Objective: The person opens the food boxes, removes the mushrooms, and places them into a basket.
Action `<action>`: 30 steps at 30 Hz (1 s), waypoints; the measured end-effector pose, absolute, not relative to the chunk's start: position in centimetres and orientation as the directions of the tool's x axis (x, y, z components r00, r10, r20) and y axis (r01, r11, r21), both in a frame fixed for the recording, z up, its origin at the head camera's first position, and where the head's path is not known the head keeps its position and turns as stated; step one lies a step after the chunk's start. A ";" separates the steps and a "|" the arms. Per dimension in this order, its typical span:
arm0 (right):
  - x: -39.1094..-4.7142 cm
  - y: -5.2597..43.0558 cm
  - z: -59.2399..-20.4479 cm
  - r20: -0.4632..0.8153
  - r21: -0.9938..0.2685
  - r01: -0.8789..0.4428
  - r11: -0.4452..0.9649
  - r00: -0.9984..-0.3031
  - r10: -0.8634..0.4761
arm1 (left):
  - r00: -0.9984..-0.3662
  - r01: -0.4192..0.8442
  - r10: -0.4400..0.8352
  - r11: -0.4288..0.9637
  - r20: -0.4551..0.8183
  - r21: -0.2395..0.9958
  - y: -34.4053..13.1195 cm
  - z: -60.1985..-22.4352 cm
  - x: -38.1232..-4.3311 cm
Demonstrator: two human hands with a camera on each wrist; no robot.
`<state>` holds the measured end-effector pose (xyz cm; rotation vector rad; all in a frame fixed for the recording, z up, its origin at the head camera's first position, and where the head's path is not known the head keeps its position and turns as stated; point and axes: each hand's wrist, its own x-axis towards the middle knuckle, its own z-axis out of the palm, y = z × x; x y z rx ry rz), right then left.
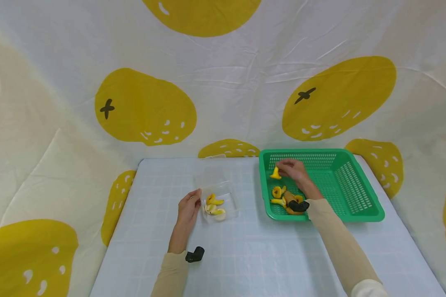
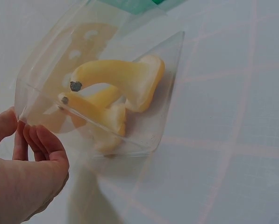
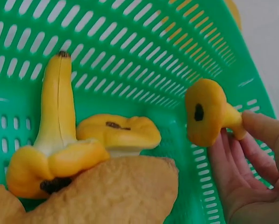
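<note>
My right hand [image 1: 292, 169] pinches a yellow mushroom [image 3: 205, 113] by its stem, over the left end of a green plastic basket [image 1: 358, 185]. Its cap, with a dark spot, faces the right wrist camera. Lower in the basket lie more yellow mushrooms [image 3: 60, 107] and a brown, rough-skinned piece [image 3: 125, 191]. At the left, thumb and fingers of my left hand [image 1: 188, 208] pinch the edge of a clear plastic box [image 2: 169, 93] with its lid folded back. Inside it rest several yellow and whitish mushrooms [image 2: 116, 77], their stem ends dark.
A pale checked cloth covers the table [image 1: 241, 255]. Behind it hangs a white curtain [image 1: 238, 103] printed with large yellow fruit shapes. The basket stands at the back right, its rim higher than the mushrooms in it. A black wrist camera [image 1: 195, 254] sits on the left sleeve.
</note>
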<state>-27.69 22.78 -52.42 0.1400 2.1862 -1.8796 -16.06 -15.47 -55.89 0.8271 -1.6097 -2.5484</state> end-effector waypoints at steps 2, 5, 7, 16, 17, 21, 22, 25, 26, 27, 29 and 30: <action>-27.8 22.8 -52.6 -0.261 -0.949 0.236 0.208 -0.960 -0.102 | -0.858 -0.264 -0.284 -0.468 -0.427 0.843 -15.4 -55.9 -16.1; -27.9 22.6 -52.9 -0.276 -0.929 0.230 0.289 -0.953 -0.129 | -0.858 -0.272 -0.281 -0.461 -0.430 0.845 -15.5 -56.1 -16.1; -27.9 22.5 -53.0 -0.285 -0.917 0.223 0.331 -0.946 -0.154 | -0.858 -0.277 -0.280 -0.452 -0.430 0.848 -15.5 -56.1 -16.1; -28.4 21.9 -53.4 -0.295 -0.865 0.148 0.479 -0.922 -0.249 | -0.861 -0.281 -0.275 -0.442 -0.427 0.852 -15.5 -56.1 -16.1; -28.3 21.9 -53.4 -0.290 -0.860 0.135 0.492 -0.923 -0.254 | -0.861 -0.283 -0.274 -0.442 -0.428 0.851 -15.5 -56.1 -16.1; -28.1 21.6 -52.7 -0.241 -0.835 0.057 0.548 -0.933 -0.269 | -0.866 -0.274 -0.269 -0.453 -0.423 0.849 -15.5 -55.9 -16.0; -28.0 21.6 -52.5 -0.225 -0.831 0.037 0.555 -0.934 -0.276 | -0.868 -0.269 -0.267 -0.456 -0.419 0.848 -15.5 -55.9 -16.0; -27.7 21.5 -51.8 -0.190 -0.820 -0.008 0.573 -0.939 -0.286 | -0.873 -0.259 -0.262 -0.466 -0.412 0.846 -15.6 -55.9 -16.0; -27.5 21.4 -51.6 -0.183 -0.821 -0.014 0.571 -0.941 -0.286 | -0.873 -0.259 -0.261 -0.467 -0.412 0.846 -15.6 -55.9 -16.0; -27.4 21.4 -51.4 -0.178 -0.824 -0.016 0.566 -0.942 -0.284 | -0.873 -0.264 -0.258 -0.463 -0.414 0.846 -15.6 -56.0 -16.0; -27.1 21.2 -51.0 -0.174 -0.837 -0.011 0.547 -0.942 -0.286 | -0.870 -0.274 -0.253 -0.465 -0.423 0.842 -15.6 -56.0 -16.1; -26.9 21.1 -50.8 -0.169 -0.845 -0.009 0.534 -0.944 -0.283 | -0.869 -0.278 -0.251 -0.466 -0.427 0.840 -15.6 -56.0 -16.1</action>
